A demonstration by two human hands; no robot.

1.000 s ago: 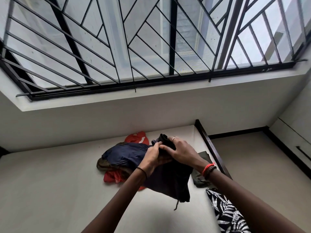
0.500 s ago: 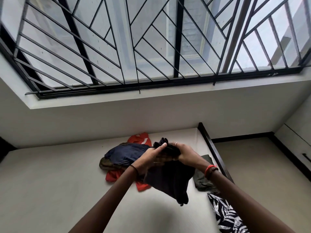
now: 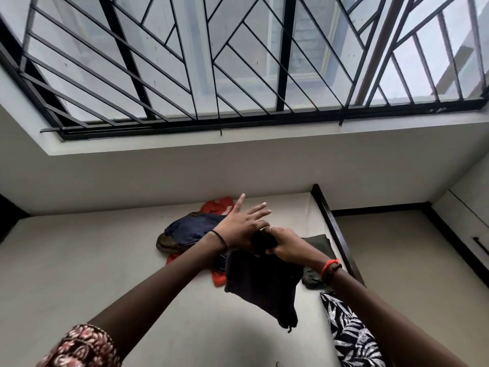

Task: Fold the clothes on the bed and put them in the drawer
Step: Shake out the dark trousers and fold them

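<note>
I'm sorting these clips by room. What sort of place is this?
Most likely a bedroom: a pale mattress in a dark wooden bed frame, a heap of loose navy, red and olive clothes on it, and a black dangling garment gripped by the right hand.

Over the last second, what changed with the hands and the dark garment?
The left hand let go of the dark garment; its fingers are now straight and spread, above the bunched top. The right hand still grips that top, and the garment still hangs above the bed. The pile of clothes behind, the olive piece and the leaf-print fabric lie as before.
</note>
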